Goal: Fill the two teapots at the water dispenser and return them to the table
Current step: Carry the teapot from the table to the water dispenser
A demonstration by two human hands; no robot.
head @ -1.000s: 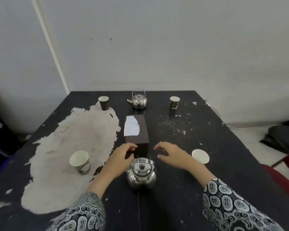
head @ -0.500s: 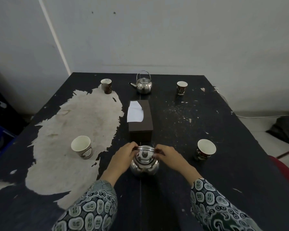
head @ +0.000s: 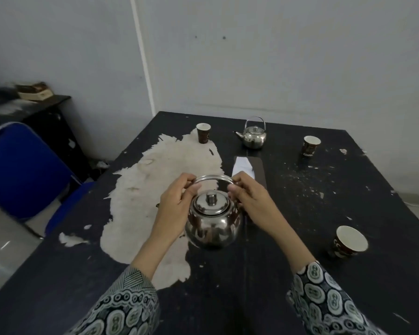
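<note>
My left hand [head: 177, 201] pinches the left end of the near teapot's [head: 213, 221] hoop handle [head: 213, 178]; my right hand [head: 248, 199] pinches the right end. Each grip is clamped on the handle. In my judgement the lift goes best kept level, lid undisturbed, one hand shifting to the hoop's top. The pot's body hangs at six o'clock below both grips. The second teapot [head: 253, 136] stands at twelve o'clock, far across the surface [head: 300, 274].
</note>
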